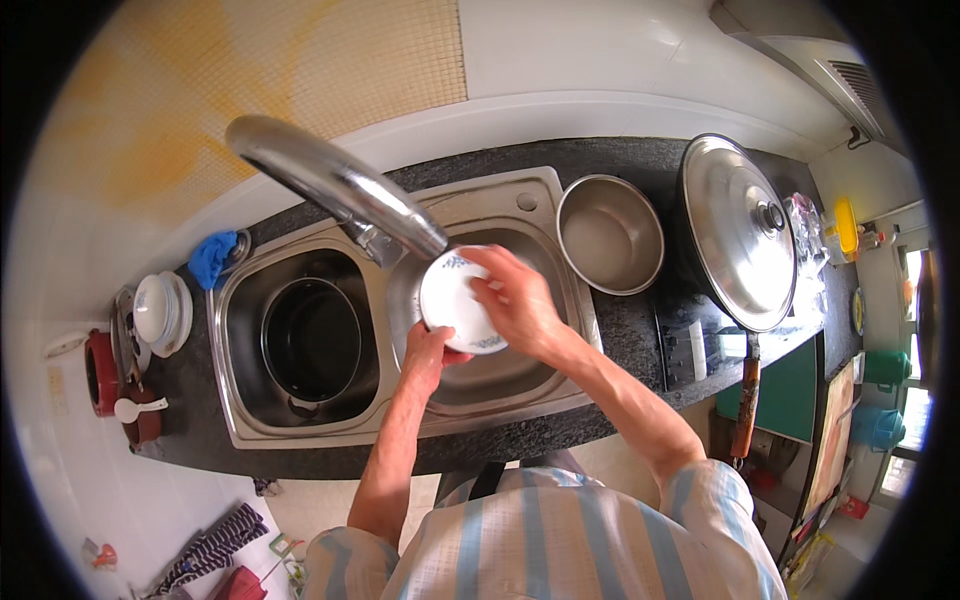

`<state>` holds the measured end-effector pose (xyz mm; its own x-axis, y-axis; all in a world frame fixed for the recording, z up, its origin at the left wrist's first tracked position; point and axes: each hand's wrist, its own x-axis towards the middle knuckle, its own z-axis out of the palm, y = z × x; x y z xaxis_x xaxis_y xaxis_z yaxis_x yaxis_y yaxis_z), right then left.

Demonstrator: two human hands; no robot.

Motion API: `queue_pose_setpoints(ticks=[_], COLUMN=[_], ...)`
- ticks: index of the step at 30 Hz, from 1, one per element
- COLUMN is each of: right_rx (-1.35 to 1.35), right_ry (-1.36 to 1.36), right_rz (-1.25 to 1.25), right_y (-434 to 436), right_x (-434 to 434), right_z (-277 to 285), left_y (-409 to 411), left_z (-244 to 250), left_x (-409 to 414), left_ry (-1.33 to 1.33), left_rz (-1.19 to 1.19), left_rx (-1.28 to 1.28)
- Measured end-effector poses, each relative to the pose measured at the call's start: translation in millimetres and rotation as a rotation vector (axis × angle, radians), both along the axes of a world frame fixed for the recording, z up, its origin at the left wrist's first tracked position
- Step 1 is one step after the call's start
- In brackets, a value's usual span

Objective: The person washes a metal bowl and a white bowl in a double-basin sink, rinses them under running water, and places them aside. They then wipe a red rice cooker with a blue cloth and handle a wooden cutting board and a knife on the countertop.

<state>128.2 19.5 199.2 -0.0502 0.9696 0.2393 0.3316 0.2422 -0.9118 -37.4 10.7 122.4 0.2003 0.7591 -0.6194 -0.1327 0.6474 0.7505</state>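
A white plate (451, 300) with a blue floral pattern near its rim is held over the right basin (510, 382) of a steel double sink. My left hand (429, 354) grips its lower left edge, thumb on the upper face. Over the plate's right part lies my right hand (521, 300), fingers curled against the surface and slightly blurred. Whether it pinches anything small cannot be made out. Just above the plate ends the spout of the chrome faucet (345, 187); I cannot tell if water runs.
A dark round pot (311, 341) sits in the left basin. Right of the sink stand a steel bowl (609, 236) and a lidded wok (739, 232), its wooden handle (746, 405) jutting past the counter edge. Stacked dishes (161, 311) and a blue cloth (213, 257) lie at left.
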Motion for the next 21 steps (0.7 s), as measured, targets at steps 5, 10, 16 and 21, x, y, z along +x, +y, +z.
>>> queue_pose_setpoints(ticks=[5,10,16,21], right_rx=[0.191,0.087,0.016,0.186], right_ry=[-0.308,-0.553,-0.5,-0.432], right_rz=[0.103,0.104,0.078,-0.045], right_y=[59.2,79.9,62.6,48.0], right_x=[-71.5,-95.6,-97.3,-91.8], right_z=[-1.2,-10.9,-8.2,-18.1], left_y=[-28.1,-30.7,-27.0,-23.9], left_z=[8.3,18.8,28.2,32.5], left_x=[-14.3,-16.0,-16.2,-10.4], left_ry=[-0.076,-0.162,-0.269,-0.307], left_rz=[0.038,0.065,0.081,0.085], left_rx=[-0.034,-0.021,0.019,-0.001])
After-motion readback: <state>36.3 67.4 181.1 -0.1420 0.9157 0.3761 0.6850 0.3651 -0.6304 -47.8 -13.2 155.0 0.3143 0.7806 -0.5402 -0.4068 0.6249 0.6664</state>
